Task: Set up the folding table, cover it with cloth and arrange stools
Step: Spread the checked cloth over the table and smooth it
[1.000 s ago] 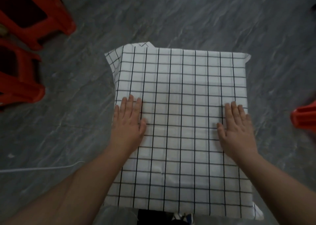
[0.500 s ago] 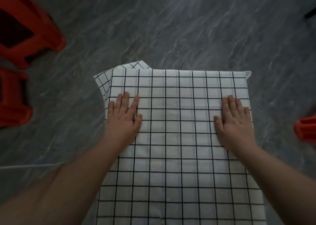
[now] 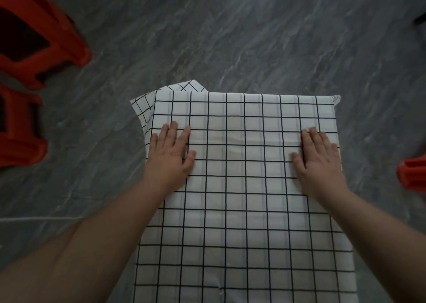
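Seen from the head view, the checked cloth [image 3: 244,187] already covers the folding surface, whose top is hidden beneath it; its long axis runs away from the person, toward the far edge. Both hands lie flat on it, palms down: the left hand [image 3: 169,157] near the left edge, the right hand [image 3: 319,160] near the right edge, fingers [image 3: 174,130] straight and close together, pinching nothing. The far edge lies just ahead of the fingertips, and the cloth's far-left corner sticks out loosely past the edge, nearer the left hand, so any next tidying there would likely fall to that hand. Red stools [image 3: 34,40] stand on the grey floor [image 3: 253,37] well apart to the left, another [image 3: 412,173] just beside the right edge. Compared with a second ago, both hands have slid farther along the cloth toward the far edge, smoothing it.
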Demonstrator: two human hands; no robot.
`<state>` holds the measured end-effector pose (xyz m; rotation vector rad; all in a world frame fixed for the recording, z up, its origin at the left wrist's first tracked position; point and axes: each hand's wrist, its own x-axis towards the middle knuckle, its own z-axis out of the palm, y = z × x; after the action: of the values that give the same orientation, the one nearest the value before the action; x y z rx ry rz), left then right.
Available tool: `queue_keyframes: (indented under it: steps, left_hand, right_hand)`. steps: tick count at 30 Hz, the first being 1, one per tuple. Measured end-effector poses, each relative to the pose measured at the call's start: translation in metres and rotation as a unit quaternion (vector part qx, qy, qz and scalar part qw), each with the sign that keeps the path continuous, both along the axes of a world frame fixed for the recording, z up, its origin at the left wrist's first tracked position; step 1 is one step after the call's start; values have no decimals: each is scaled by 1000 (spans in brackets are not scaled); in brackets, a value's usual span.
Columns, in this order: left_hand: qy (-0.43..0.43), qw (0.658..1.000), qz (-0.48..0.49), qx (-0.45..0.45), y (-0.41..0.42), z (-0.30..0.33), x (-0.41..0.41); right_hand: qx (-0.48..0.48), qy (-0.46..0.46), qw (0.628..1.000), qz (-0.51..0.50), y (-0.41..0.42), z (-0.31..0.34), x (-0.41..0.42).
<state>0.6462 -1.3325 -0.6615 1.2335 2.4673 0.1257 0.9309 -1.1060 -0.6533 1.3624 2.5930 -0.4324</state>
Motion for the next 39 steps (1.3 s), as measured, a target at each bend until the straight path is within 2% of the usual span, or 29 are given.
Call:
queue_keyframes:
  steps: [10, 16, 22, 29, 33, 39]
  left_hand:
    - [74, 997, -16, -12, -11, 42, 25]
    - [63, 998, -18, -11, -48, 98, 77]
    - [55, 998, -35, 8, -102, 205, 118]
    - [47, 997, 57, 36, -172, 346, 170]
    - [47, 993, 91, 51, -215, 413, 204]
    - [63, 984, 139, 89, -255, 496, 233]
  right_hand:
    - [27, 0, 998, 61, -28, 43, -8]
    - [27, 8, 991, 129, -83, 96, 5]
    - [18, 61, 987, 149, -143, 202, 26]
    - [-17, 89, 983, 159, -226, 341, 60]
    - [6, 93, 981, 172, -260, 409, 84]
    - [44, 153, 970, 185, -270, 496, 114]
